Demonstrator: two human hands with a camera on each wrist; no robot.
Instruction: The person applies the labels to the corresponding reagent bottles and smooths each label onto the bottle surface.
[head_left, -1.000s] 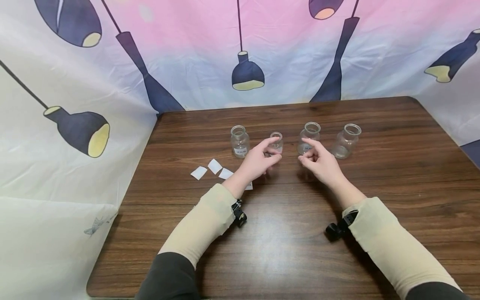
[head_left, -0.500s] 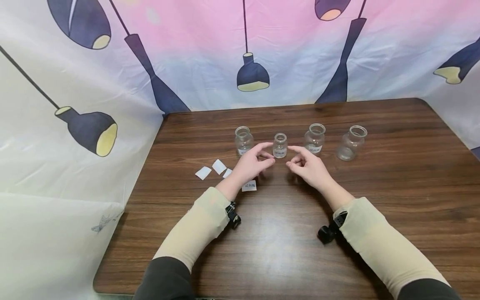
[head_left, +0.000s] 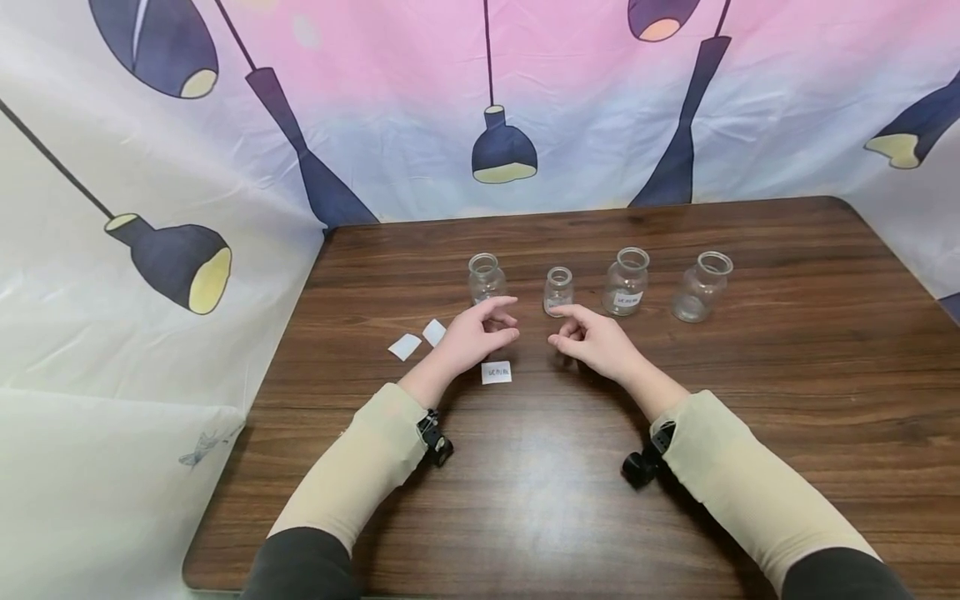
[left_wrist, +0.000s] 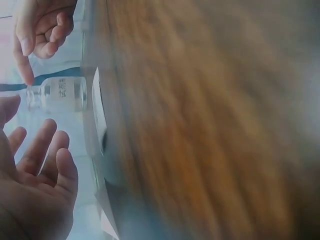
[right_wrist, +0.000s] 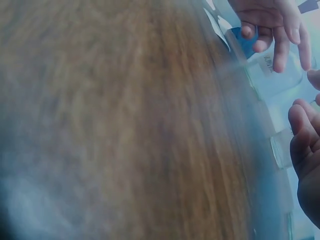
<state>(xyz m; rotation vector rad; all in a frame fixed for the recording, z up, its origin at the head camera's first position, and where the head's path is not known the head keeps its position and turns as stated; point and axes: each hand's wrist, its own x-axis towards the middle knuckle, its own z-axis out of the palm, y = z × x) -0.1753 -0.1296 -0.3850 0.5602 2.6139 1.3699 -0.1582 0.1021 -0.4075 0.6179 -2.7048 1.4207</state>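
Observation:
My left hand (head_left: 471, 335) hovers in front of the leftmost glass jar (head_left: 486, 271), its fingers relaxed and holding nothing. Part of that jar is hidden behind it. Just in front of the small glass jar (head_left: 558, 287) is my right hand (head_left: 596, 342), index finger extended across the jar's lower part in the head view, the other fingers loosely bent around nothing. In the left wrist view, a labelled jar (left_wrist: 62, 95) shows between both hands. A third jar (head_left: 626, 279) bears a white label (head_left: 627, 299). Farthest right stands another jar (head_left: 701, 287), with no label showing.
On the brown wooden table (head_left: 540, 467), a printed label (head_left: 496, 372) lies near my left wrist. White paper pieces, one (head_left: 405, 346) beside another (head_left: 434, 332), lie farther left. A patterned cloth (head_left: 420, 108) hangs behind the table.
My left hand has drawn back leftward from the small jar. My right hand has shifted left from the third jar to the small one, uncovering the third jar's label.

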